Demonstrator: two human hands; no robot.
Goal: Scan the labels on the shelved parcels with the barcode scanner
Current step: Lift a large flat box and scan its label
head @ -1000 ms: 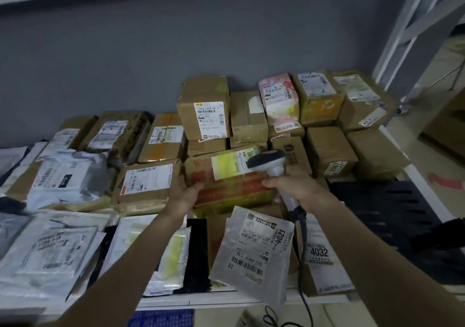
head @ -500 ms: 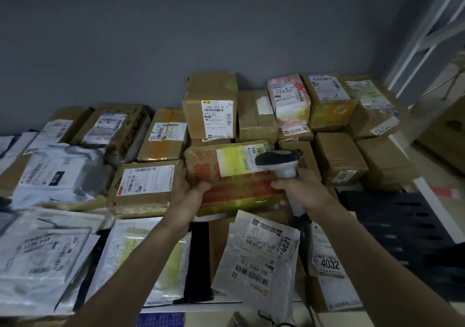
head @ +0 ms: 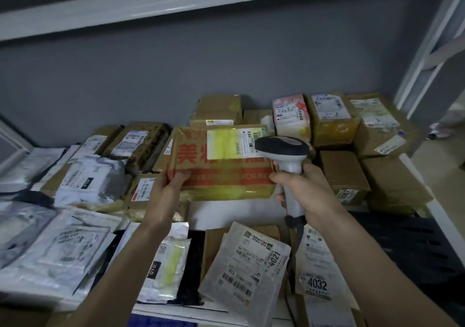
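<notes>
**Scanning the raised carton: scanner head at the label**

Head view. Mid-scan, by the look of it: one taped carton (head: 221, 163) tipped up off the pile and presented face-on, with the barcode scanner (head: 283, 148) brought close in front of its upper right corner. Left hand (head: 171, 183) gripping the carton's lower left edge, thumb on the printed face, fingers curled behind. Right hand (head: 299, 190) wrapped round the scanner's pale handle, fingers closed on it, dark head pointing toward the label (head: 235, 142); whether the trigger is pressed, impossible to tell. Cable trailing down from the handle's base past the front edge of the shelf (head: 214, 217).

Next move, as a judgement: needs the scanner head lined up on the barcode stripes at the label's right end, partly hidden behind the head itself, so probably drawn back a touch or shifted aside; then the carton set down and another parcel taken.

The carton itself: brown card under glossy clear tape, large red characters across the front, a red band beneath, white label with a broad yellow highlighter stripe. Held above the other shelved parcels, in front of the stacked boxes at the back wall. Flat mailers nearer the front, one marked 4021 (head: 247, 267), another 4032 (head: 317, 285), labels up and within reach.
</notes>
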